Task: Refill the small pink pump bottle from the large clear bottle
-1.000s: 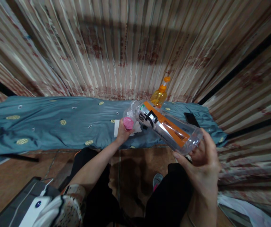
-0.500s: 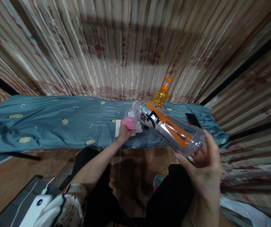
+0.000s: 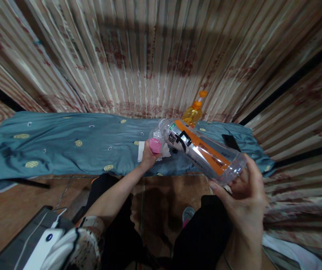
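Note:
My right hand (image 3: 244, 198) grips the base end of a large clear plastic bottle (image 3: 206, 153) with an orange and silver label. The bottle lies tilted in the air, its neck pointing left towards my left hand (image 3: 149, 156). Fingers of that hand are closed around a small clear container with a pink label (image 3: 155, 145). The bottle's neck end meets or overlaps the small container; whether they touch is unclear. Below them a white paper tissue (image 3: 141, 151) lies on the blue cloth. No liquid can be made out in the large bottle.
A yellow pump bottle (image 3: 192, 114) with an orange top stands behind the large bottle. At the right lies a black phone-like slab (image 3: 230, 142). A blue patterned cloth (image 3: 59, 150) covers the bench, backed by a striped curtain (image 3: 138, 56). A white power bank (image 3: 44, 249) with a cable rests lower left.

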The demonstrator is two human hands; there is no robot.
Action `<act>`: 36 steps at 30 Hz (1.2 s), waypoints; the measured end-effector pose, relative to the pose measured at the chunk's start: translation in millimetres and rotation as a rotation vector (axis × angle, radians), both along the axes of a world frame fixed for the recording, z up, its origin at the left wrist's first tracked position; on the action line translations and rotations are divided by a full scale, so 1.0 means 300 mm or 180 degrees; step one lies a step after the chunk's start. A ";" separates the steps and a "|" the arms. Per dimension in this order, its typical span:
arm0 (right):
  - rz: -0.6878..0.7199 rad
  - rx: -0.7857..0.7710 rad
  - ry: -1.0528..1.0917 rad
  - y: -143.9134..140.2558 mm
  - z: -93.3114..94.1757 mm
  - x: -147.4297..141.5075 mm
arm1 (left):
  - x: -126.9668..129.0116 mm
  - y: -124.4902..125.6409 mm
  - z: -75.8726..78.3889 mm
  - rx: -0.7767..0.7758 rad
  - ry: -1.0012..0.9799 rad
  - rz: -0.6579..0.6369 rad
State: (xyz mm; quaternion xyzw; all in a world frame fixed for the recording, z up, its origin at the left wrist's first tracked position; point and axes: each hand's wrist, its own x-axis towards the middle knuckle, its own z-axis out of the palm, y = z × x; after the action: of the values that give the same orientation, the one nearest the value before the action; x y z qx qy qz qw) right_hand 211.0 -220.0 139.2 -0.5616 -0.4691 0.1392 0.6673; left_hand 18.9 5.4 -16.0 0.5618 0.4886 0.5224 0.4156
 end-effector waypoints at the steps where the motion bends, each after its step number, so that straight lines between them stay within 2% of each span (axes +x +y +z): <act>1: -0.0009 -0.0018 0.0004 -0.001 -0.001 -0.001 | 0.001 0.002 -0.001 0.0004 -0.0008 0.0003; 10: -0.0027 -0.0054 0.0037 0.004 -0.003 0.002 | 0.000 0.004 0.000 0.0026 -0.0047 0.0008; 21: 0.0039 0.0008 0.0131 0.030 -0.014 0.021 | 0.004 -0.007 0.038 -0.0131 0.0011 0.0040; 36: 0.0055 0.0052 0.0172 0.027 -0.016 0.023 | -0.002 -0.005 0.025 -0.0017 0.0013 0.0051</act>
State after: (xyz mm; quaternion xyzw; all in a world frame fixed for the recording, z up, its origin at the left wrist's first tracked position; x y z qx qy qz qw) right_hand 217.8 -211.9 134.3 -0.5481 -0.4568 0.1563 0.6830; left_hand 18.3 3.9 -8.5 0.5579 0.4953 0.5233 0.4119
